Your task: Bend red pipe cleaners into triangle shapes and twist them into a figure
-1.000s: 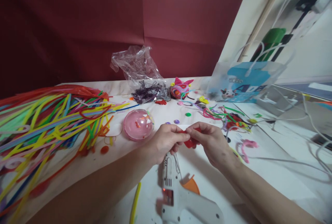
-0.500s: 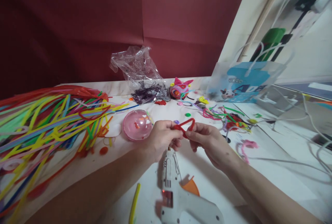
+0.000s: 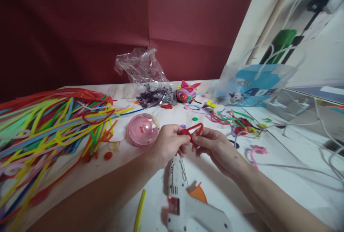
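A red pipe cleaner, bent into a narrow triangular loop, is held between my two hands above the table. My left hand pinches its left end between thumb and fingers. On the other side, my right hand grips the right part of the loop with thumb and forefinger. Below them a white glue gun lies on its side, its nozzle end under my left hand and a small red light lit. Beside my left wrist sits a pink transparent plastic bowl with small bits in it.
Many coloured pipe cleaners heap up on the left. Behind are a clear plastic bag, a pink decorated ball and a blue-white carrier bag. An orange piece and a yellow stick lie near the glue gun. White cables run at right.
The red loop has flattened a little, its right corner shifting slightly right. Both hands keep their hold, and the right fingers have moved slightly closer to the left ones.
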Demonstrator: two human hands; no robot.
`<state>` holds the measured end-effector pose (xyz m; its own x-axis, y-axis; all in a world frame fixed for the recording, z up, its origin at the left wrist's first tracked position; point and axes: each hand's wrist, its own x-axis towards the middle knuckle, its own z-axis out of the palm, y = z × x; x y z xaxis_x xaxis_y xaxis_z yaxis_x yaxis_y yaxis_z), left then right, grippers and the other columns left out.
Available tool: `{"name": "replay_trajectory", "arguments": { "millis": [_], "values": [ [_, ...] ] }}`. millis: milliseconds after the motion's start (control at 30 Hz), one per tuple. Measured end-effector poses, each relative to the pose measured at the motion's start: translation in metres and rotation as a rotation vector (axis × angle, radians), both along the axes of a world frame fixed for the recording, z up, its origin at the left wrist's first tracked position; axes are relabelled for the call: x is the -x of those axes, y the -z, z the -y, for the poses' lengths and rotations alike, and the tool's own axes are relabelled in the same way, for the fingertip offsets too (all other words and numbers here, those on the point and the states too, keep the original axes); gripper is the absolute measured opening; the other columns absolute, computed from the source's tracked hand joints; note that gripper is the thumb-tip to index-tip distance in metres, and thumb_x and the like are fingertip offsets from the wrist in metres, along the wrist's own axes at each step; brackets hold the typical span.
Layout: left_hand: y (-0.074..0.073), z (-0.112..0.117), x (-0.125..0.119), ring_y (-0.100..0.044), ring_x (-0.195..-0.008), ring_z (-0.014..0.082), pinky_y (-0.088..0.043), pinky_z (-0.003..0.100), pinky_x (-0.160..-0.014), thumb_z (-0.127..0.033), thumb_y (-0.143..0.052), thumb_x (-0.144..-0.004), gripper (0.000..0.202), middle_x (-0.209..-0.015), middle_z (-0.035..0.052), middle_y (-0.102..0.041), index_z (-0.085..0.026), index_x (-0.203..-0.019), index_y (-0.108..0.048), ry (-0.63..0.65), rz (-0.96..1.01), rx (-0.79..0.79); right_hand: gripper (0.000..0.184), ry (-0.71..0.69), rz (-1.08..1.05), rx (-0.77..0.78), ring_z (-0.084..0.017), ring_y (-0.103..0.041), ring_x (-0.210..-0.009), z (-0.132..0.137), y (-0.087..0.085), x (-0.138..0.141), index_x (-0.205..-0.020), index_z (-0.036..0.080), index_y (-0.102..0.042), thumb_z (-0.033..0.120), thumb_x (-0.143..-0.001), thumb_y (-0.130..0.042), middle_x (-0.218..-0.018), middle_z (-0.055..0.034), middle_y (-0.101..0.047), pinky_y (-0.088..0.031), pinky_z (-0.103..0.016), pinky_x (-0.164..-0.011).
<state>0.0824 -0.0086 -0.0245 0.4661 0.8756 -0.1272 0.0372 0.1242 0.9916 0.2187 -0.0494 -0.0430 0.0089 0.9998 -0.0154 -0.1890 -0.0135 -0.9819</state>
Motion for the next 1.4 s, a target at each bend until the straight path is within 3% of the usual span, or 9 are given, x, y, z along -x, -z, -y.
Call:
{"name": "replay_trajectory", "arguments": {
  "millis": [167, 367, 700, 1033, 1200, 1400],
  "values": [
    [-0.002, 0.001, 0.000, -0.048, -0.039, 0.0072, -0.035, 0.018, -0.036, -0.008, -0.052, -0.067, 0.007, -0.051, -0.0013, -0.054, -0.014, -0.064, -0.049, 0.006, 0.018, 0.061, 0.020, -0.053, -0.042, 0.039, -0.009, -0.055, -0.042, 0.000, 0.002, 0.000, -0.069, 0.015, -0.058, 0.031, -0.066, -0.070, -0.062, 0.0000, -0.063, -0.041, -0.020, -0.040],
    [-0.003, -0.003, 0.004, -0.045, -0.035, 0.0058, -0.031, 0.017, -0.033, -0.029, -0.057, -0.072, 0.016, -0.052, -0.0035, -0.052, -0.016, -0.068, -0.051, -0.006, 0.050, 0.037, 0.024, -0.036, -0.029, 0.064, -0.010, -0.055, -0.037, -0.001, 0.004, -0.001, -0.065, 0.013, -0.058, 0.032, -0.062, -0.073, -0.051, -0.0005, -0.063, -0.043, -0.021, -0.038],
    [-0.005, -0.005, 0.004, -0.041, -0.032, 0.0066, -0.030, 0.018, -0.033, -0.005, -0.045, -0.059, 0.012, -0.039, -0.0044, -0.045, -0.016, -0.053, -0.047, -0.073, 0.017, 0.059, 0.023, -0.084, -0.012, 0.068, -0.009, -0.058, -0.041, -0.001, 0.005, -0.001, -0.061, 0.013, -0.059, 0.030, -0.061, -0.074, -0.057, -0.0004, -0.064, -0.045, -0.020, -0.042],
    [-0.003, -0.007, 0.005, -0.040, -0.034, 0.0059, -0.030, 0.018, -0.034, -0.011, -0.051, -0.063, 0.006, -0.042, -0.0047, -0.046, -0.015, -0.058, -0.050, -0.010, -0.009, 0.054, 0.023, -0.098, 0.018, 0.057, -0.009, -0.056, -0.041, -0.002, 0.004, -0.001, -0.061, 0.013, -0.058, 0.030, -0.062, -0.073, -0.056, 0.0006, -0.062, -0.045, -0.021, -0.042],
    [-0.001, -0.008, 0.006, -0.038, -0.033, 0.0054, -0.029, 0.017, -0.032, -0.014, -0.054, -0.064, 0.009, -0.040, -0.0048, -0.044, -0.015, -0.056, -0.051, 0.020, -0.073, -0.017, 0.024, -0.019, 0.119, 0.042, -0.009, -0.054, -0.043, -0.001, -0.001, -0.004, -0.066, 0.014, -0.061, 0.037, -0.068, -0.068, -0.055, 0.0006, -0.061, -0.042, -0.021, -0.043],
    [0.004, -0.009, 0.004, -0.039, -0.033, 0.0061, -0.028, 0.016, -0.031, -0.008, -0.051, -0.059, 0.009, -0.036, -0.0043, -0.044, -0.015, -0.054, -0.052, 0.073, -0.093, 0.024, 0.026, 0.104, 0.105, -0.029, -0.007, -0.046, -0.039, -0.004, 0.004, -0.008, -0.052, 0.013, -0.060, 0.035, -0.060, -0.072, -0.043, 0.0001, -0.056, -0.035, -0.020, -0.041]
  ]
}}
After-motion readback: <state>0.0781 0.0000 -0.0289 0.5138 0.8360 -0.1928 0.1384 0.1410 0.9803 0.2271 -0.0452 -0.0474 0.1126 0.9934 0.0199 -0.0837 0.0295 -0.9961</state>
